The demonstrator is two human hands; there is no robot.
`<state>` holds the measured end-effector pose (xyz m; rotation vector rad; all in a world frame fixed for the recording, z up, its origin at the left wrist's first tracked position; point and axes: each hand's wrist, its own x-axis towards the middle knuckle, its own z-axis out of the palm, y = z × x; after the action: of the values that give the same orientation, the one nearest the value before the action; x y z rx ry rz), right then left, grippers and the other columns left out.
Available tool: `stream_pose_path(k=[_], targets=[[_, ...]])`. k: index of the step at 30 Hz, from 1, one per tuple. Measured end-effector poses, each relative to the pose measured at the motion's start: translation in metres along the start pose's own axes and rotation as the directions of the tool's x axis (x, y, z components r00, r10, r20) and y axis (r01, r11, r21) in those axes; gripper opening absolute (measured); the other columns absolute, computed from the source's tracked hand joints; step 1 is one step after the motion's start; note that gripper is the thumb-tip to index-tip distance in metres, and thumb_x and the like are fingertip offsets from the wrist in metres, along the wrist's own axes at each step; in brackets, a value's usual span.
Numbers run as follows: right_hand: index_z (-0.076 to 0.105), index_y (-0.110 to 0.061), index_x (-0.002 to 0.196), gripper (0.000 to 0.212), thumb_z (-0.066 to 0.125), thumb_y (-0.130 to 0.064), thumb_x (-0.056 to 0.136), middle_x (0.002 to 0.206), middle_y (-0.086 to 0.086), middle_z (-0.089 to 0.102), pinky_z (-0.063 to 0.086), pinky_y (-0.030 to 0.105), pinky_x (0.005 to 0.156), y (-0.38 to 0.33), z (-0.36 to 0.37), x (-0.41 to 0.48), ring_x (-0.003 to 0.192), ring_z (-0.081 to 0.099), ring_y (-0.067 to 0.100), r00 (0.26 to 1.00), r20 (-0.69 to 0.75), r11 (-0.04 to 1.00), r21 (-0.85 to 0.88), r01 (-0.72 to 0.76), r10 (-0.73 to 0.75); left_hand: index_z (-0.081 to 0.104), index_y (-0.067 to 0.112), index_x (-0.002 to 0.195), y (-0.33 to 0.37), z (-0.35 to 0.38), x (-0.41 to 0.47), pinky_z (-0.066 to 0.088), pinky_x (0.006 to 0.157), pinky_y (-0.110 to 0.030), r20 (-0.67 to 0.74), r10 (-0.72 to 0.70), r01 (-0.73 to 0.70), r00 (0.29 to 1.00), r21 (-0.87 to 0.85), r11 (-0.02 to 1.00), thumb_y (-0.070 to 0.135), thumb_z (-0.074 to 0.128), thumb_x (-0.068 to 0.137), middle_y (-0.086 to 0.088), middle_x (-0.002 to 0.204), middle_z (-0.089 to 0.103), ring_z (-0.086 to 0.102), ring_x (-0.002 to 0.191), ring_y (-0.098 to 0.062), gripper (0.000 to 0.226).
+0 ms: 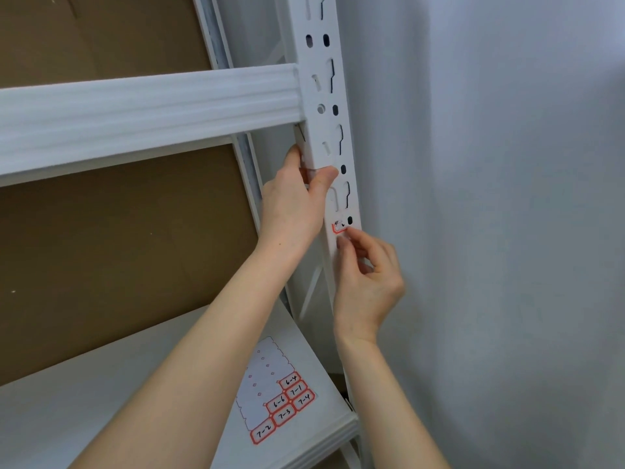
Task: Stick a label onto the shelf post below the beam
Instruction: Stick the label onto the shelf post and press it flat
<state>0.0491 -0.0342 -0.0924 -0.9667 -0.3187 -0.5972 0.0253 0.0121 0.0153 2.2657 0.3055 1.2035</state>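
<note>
Below beam [148, 106], right fingers [345, 244] on label [338, 228]

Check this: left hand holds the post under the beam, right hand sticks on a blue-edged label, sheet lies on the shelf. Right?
One slip: the head view shows the label red-edged, not blue. The left hand holds the post under the beam, the right hand sticks on the label, the sheet lies on the shelf.

Left hand [294, 201] high; right hand [367, 275] lower
</note>
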Motion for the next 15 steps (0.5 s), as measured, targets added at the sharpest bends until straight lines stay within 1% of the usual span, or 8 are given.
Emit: stream_pose_path(k=[7, 9, 12, 15], targets=[[0.072, -0.007, 0.088, 0.01, 0.069, -0.002, 0.08, 0.084, -0.011, 0.058, 0.046, 0.008, 0.067, 0.008, 0.002, 0.004, 0.077, 0.059, 0.003, 0.996, 0.023, 0.995, -0.052, 0.087, -0.086, 0.05, 0.012, 0.126, -0.001, 0.002, -0.001, 0.05, 0.091, -0.045, -0.021, 0.023, -0.023, 1.0, 0.023, 0.999, 0.033, 0.052, 0.095, 0.011, 0.095, 0.058, 0.061, 0.105, -0.024, 0.038], [0.072, -0.006, 0.087, 0.009, 0.068, -0.001, 0.08, 0.082, -0.011, 0.057, 0.044, 0.008, 0.067, 0.01, 0.001, 0.005, 0.076, 0.058, 0.001, 0.994, 0.033, 0.992, -0.063, 0.107, -0.105, 0.051, 0.012, 0.124, -0.002, 0.002, -0.001, 0.051, 0.09, -0.045, -0.026, 0.018, -0.018, 1.0, 0.009, 1.0, 0.033, 0.053, 0.095, 0.011, 0.096, 0.06, 0.062, 0.104, -0.023, 0.036], [0.071, -0.006, 0.084, 0.008, 0.068, 0.0, 0.079, 0.08, -0.01, 0.056, 0.04, 0.004, 0.067, 0.01, 0.0, 0.007, 0.075, 0.056, -0.002, 0.993, 0.042, 0.989, -0.087, 0.116, -0.113, 0.051, 0.011, 0.122, -0.001, 0.003, -0.002, 0.051, 0.089, -0.045, -0.024, 0.01, -0.01, 1.0, 0.0, 1.0, 0.032, 0.053, 0.094, 0.016, 0.093, 0.056, 0.062, 0.103, -0.022, 0.035], [0.071, -0.007, 0.08, 0.009, 0.066, 0.0, 0.078, 0.08, -0.008, 0.056, 0.039, 0.003, 0.067, 0.011, 0.0, 0.007, 0.073, 0.054, 0.0, 0.987, 0.061, 0.977, -0.149, 0.155, -0.147, 0.052, 0.011, 0.122, 0.0, 0.003, -0.003, 0.051, 0.089, -0.042, -0.024, 0.006, -0.006, 1.0, 0.006, 1.0, 0.032, 0.053, 0.094, 0.014, 0.094, 0.057, 0.063, 0.1, -0.02, 0.035]])
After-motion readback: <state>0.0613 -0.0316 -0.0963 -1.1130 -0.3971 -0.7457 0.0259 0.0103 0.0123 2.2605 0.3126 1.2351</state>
